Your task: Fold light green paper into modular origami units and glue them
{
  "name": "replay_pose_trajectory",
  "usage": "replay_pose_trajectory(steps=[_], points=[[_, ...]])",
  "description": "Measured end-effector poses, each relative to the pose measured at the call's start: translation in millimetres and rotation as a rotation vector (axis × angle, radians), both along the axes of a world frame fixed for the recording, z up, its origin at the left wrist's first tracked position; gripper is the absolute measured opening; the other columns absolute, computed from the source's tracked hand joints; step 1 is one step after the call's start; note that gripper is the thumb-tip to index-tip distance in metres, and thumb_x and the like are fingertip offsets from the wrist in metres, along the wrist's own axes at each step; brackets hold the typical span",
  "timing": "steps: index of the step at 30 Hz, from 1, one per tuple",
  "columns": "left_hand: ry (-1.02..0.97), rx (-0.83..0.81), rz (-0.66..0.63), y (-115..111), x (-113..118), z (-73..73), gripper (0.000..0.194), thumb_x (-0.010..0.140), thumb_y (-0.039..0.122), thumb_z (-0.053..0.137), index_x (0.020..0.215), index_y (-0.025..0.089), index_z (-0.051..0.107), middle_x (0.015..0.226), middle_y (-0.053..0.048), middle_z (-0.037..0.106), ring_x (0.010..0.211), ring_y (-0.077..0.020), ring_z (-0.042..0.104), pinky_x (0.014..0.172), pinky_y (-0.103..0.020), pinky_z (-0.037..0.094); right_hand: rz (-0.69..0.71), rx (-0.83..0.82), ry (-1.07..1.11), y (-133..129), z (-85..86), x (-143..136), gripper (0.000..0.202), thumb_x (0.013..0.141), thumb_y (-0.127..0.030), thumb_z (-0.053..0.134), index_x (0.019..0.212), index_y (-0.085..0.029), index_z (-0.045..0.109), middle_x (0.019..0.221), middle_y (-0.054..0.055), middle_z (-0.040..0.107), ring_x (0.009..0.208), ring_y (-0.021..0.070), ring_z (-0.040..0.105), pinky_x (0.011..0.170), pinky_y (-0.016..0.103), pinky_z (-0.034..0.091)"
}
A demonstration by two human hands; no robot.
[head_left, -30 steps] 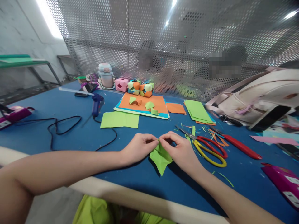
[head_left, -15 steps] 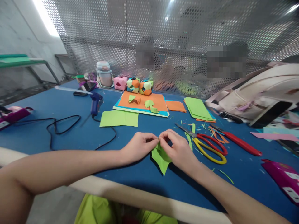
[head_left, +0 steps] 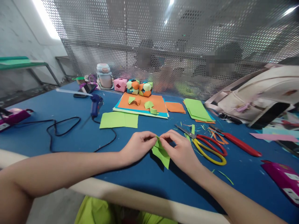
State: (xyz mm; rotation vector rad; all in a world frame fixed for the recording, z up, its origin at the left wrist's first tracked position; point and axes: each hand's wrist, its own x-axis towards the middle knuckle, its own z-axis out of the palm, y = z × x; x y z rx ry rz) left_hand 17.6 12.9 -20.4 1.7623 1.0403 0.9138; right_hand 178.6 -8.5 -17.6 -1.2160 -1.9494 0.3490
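Observation:
A piece of green paper [head_left: 162,154] with creases is held just above the blue table near its front edge. My left hand [head_left: 139,146] pinches its top edge between thumb and fingertips. My right hand [head_left: 178,148] grips the same edge close beside, its fingertips almost meeting the left ones. The paper's lower part hangs in a point toward me. To the right of my right hand lie scissors [head_left: 209,149] with red and yellow handles. Beyond my left hand a flat green sheet [head_left: 119,120] rests on the table.
A blue glue gun [head_left: 95,105] with its cord lies left. Stacked coloured sheets [head_left: 156,101] carry small folded pieces, with paper cubes [head_left: 133,87] behind. A green paper stack [head_left: 198,110], a red-handled cutter [head_left: 241,143], paper scraps and a pale backpack [head_left: 259,87] are on the right.
The green paper has tilted, and its lower point has risen slightly and swung to the right. Both hands keep pinching its top edge in nearly the same place.

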Motion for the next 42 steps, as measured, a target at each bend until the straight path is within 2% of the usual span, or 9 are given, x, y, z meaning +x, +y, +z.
replay_pose_trajectory(steps=[4, 10, 19, 25, 35, 42], points=[[-0.046, -0.017, -0.002, 0.0, 0.4, -1.1, 0.020, 0.078, 0.026, 0.052, 0.086, 0.013, 0.065, 0.075, -0.002, 0.065, 0.068, -0.0121, 0.056, 0.063, -0.021, 0.045, -0.008, 0.034, -0.016, 0.4, -1.1, -0.3, 0.015, 0.084, -0.018, 0.048, 0.072, -0.020, 0.056, 0.068, 0.001, 0.057, 0.065, 0.0145, 0.053, 0.062, 0.027, 0.041], [-0.048, -0.018, -0.023, -0.8, -0.3, -1.1, 0.020, 0.080, 0.030, 0.052, 0.080, 0.013, 0.064, 0.073, -0.001, 0.062, 0.066, -0.0110, 0.053, 0.060, -0.020, 0.043, -0.014, 0.050, -0.039, -1.4, -0.5, -1.1, 0.016, 0.084, -0.018, 0.049, 0.069, -0.020, 0.055, 0.067, 0.001, 0.056, 0.065, 0.0150, 0.052, 0.062, 0.028, 0.041], [-0.024, 0.044, 0.026, -1.8, 0.0, -0.7, 0.019, 0.081, 0.028, 0.050, 0.076, 0.015, 0.062, 0.066, 0.001, 0.058, 0.063, -0.0103, 0.050, 0.060, -0.020, 0.042, 0.004, 0.025, -0.039, -2.7, 0.1, -2.3, 0.015, 0.085, -0.018, 0.048, 0.074, -0.019, 0.058, 0.070, 0.002, 0.059, 0.068, 0.0156, 0.053, 0.064, 0.028, 0.042], [-0.005, 0.079, 0.028, -2.5, 0.7, 0.5, 0.015, 0.080, 0.026, 0.051, 0.075, 0.015, 0.061, 0.068, 0.001, 0.059, 0.065, -0.0104, 0.052, 0.063, -0.020, 0.042, -0.006, 0.038, -0.046, -2.4, -1.6, -5.0, 0.016, 0.084, -0.017, 0.048, 0.069, -0.019, 0.054, 0.067, 0.001, 0.054, 0.066, 0.0151, 0.051, 0.063, 0.028, 0.040], [-0.143, -0.176, -0.028, -2.2, 0.1, -1.8, 0.022, 0.081, 0.031, 0.049, 0.082, 0.014, 0.062, 0.071, 0.001, 0.058, 0.064, -0.0107, 0.052, 0.062, -0.021, 0.044, -0.005, -0.024, 0.050, 0.1, 0.3, -1.8, 0.016, 0.083, -0.015, 0.049, 0.069, -0.019, 0.054, 0.067, 0.000, 0.054, 0.062, 0.0122, 0.051, 0.060, 0.024, 0.040], [-0.038, -0.055, -0.002, -1.9, 0.0, 0.3, 0.023, 0.082, 0.033, 0.049, 0.075, 0.014, 0.059, 0.064, 0.002, 0.053, 0.061, -0.0098, 0.048, 0.057, -0.020, 0.041, 0.015, 0.018, -0.015, -1.2, -2.5, -2.0, 0.015, 0.084, -0.016, 0.049, 0.070, -0.019, 0.055, 0.068, 0.001, 0.055, 0.066, 0.0145, 0.051, 0.063, 0.027, 0.040]])
